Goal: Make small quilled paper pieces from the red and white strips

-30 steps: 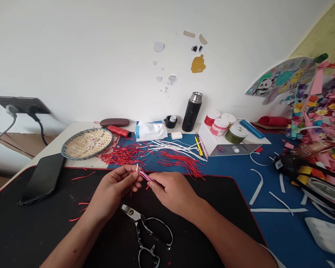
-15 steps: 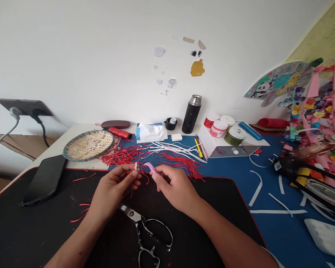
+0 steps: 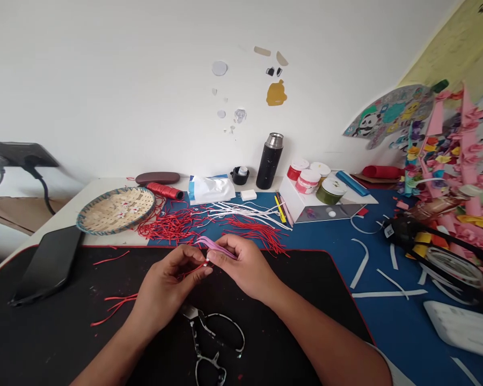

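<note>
Scissors (image 3: 211, 343), basket (image 3: 115, 209), black flask (image 3: 269, 161)

A home craft corner, by the look of it. The bench (image 3: 386, 332) stands against a plain white wall dotted with stickers (image 3: 276, 94) at upper centre. Cut red strips (image 3: 173, 225), white strips (image 3: 249, 210), scissors (image 3: 213, 343), paint jars (image 3: 314, 179) and folded paper flowers (image 3: 459, 145) at the right edge crowd it.

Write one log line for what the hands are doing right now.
left hand: pinching red strip | right hand: holding pink tweezers | scissors: lying on black mat | both hands above mat
</note>
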### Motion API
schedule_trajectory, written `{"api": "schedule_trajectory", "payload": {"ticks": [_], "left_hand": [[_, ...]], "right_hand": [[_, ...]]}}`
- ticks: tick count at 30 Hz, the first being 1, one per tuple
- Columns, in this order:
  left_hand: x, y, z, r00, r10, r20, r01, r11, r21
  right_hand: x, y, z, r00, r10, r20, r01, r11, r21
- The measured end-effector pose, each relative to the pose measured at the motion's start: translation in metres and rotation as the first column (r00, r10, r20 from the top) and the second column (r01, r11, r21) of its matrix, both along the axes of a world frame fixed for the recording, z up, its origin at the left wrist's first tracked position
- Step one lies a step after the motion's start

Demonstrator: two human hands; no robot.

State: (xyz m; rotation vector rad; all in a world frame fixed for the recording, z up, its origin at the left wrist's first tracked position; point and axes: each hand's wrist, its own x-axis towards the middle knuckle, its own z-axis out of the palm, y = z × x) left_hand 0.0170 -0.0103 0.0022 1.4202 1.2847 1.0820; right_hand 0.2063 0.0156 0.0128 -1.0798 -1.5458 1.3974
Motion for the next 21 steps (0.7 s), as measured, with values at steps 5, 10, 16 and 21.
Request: {"api": "schedule_trajectory", "payload": {"ticks": [5, 10, 16, 21], "left_hand": [[0.0024, 0.0019, 0.0037, 0.981, -0.111, 0.158, 0.126, 0.988, -0.089], [-0.0011, 0.0070, 0.0056, 0.892, -0.128, 0.434, 0.258, 0.932, -0.255], [-0.0047, 0.0062, 0.0059, 0.851, -0.164, 0.498, 0.381, 0.847, -0.372], [-0.0042, 0.0045, 0.0077, 0.851, -0.152, 0.503, 0.385, 0.831, -0.401]], "right_hand": [[0.0026, 0.0012, 0.0010, 1.000, 0.008, 0.025, -0.009, 1.000, 0.023], [0.0063, 0.0024, 0.0050, 0.995, 0.078, -0.066, -0.079, 0.997, -0.018], [0.0071, 0.0001, 0.0069, 0.981, 0.152, -0.119, -0.160, 0.985, -0.059], [0.0073, 0.0010, 0.0062, 0.997, 0.083, -0.006, -0.083, 0.996, -0.024]]}}
